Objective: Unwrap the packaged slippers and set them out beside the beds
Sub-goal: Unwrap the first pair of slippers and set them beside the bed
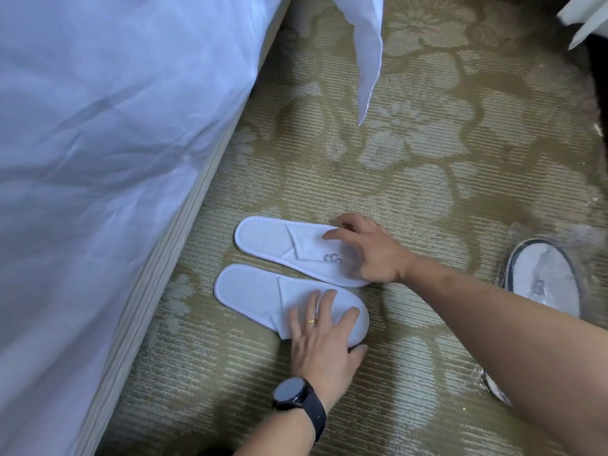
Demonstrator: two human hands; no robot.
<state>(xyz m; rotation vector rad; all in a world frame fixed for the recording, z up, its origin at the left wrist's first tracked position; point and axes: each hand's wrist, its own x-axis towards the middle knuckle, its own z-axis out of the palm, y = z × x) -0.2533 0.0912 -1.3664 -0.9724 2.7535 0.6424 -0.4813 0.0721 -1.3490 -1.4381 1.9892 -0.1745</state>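
Two white unwrapped slippers lie side by side on the carpet, heels toward the bed. The far slipper (pixel 273 238) bears a grey logo; my right hand (pixel 371 251) grips its toe end. The near slipper (pixel 250 287) has my left hand (pixel 324 340) holding its toe end, fingers spread over the strap and thumb under the edge. A black watch sits on my left wrist. Another slipper in clear plastic wrap (pixel 546 278) lies on the carpet at the right, behind my right forearm.
The bed (pixel 98 143) with white bedding and a striped base fills the left side. A white cloth corner (pixel 368 60) hangs down at top centre. Patterned olive carpet (pixel 427 159) covers the floor. More crumpled plastic (pixel 493 386) lies at lower right.
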